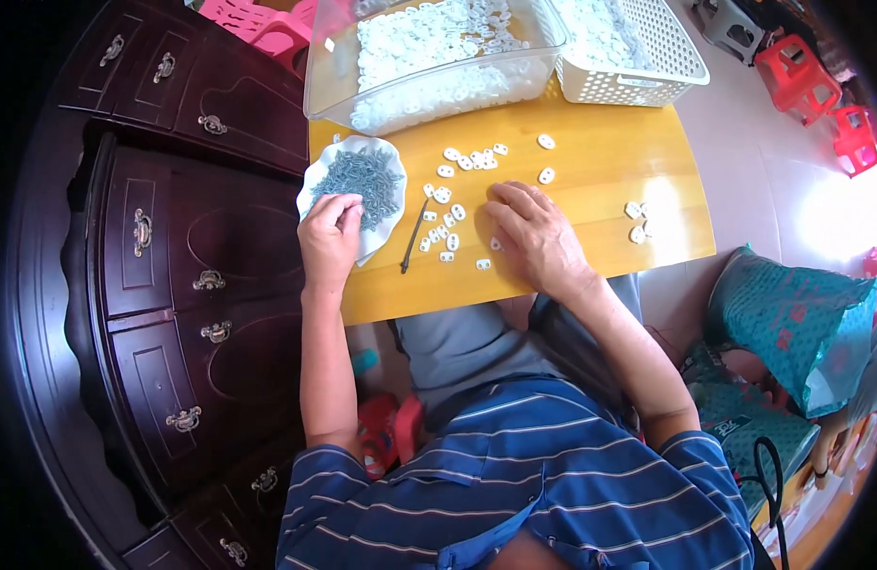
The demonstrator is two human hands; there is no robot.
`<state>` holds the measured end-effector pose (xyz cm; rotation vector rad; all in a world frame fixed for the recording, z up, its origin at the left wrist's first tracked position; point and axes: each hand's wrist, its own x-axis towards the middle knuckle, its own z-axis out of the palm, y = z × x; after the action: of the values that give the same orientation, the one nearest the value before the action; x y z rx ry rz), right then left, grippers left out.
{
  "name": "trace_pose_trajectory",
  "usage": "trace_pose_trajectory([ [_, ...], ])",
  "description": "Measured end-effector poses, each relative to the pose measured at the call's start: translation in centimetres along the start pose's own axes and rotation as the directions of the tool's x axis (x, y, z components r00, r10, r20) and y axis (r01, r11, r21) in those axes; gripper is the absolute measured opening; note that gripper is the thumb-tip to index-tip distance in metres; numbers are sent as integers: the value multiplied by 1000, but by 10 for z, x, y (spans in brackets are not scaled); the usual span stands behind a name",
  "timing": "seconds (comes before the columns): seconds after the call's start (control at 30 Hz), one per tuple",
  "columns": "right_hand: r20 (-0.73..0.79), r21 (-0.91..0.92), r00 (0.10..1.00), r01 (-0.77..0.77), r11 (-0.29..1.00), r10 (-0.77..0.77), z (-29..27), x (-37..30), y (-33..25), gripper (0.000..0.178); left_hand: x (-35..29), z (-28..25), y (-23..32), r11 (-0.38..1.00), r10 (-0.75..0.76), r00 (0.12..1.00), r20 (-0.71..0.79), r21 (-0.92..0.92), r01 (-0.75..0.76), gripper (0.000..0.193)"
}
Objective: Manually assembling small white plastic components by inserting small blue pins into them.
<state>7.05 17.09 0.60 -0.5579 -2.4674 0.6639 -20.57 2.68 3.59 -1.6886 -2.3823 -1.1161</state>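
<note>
My left hand [332,228] is at the near left rim of a white scalloped dish [394,223] heaped with small grey screws [362,180]. Its thumb and fingers are pinched together; anything between them is too small to make out. On the yellow table, my right hand [533,228] rests palm down, fingers bent and slightly apart, its fingertips near the tabletop. A small white two-holed plastic piece [495,244] lies beside it. More of these white pieces [442,195] are scattered between my hands and beyond them. A thin dark rod-like tool [415,236] lies right of the dish.
At the table's [610,133] far side stand a clear plastic bin [438,90] and a white perforated basket [638,87], both filled with white pieces. A few pieces [638,223] lie near the right edge. Dark wooden drawers [201,228] flank the left; a teal bag [790,323] stands right.
</note>
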Motion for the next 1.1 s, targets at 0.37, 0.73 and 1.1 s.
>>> trace_pose_trajectory([
  [0.37, -104, -115, 993, -74, 991, 62, -21, -25, -9, 39, 19, 12, 70, 979, 116, 990, 76, -178, -102, 9],
  [0.73, -330, 160, 925, -140, 977, 186, -21, -41, 2, 25, 15, 75, 107, 957, 287, 915, 284, -135, -258, 6],
  [1.1, -359, 180, 911, -146, 973, 203, -22, -42, 2, 21, 15, 77, 109, 971, 230, 928, 294, -130, -199, 8],
])
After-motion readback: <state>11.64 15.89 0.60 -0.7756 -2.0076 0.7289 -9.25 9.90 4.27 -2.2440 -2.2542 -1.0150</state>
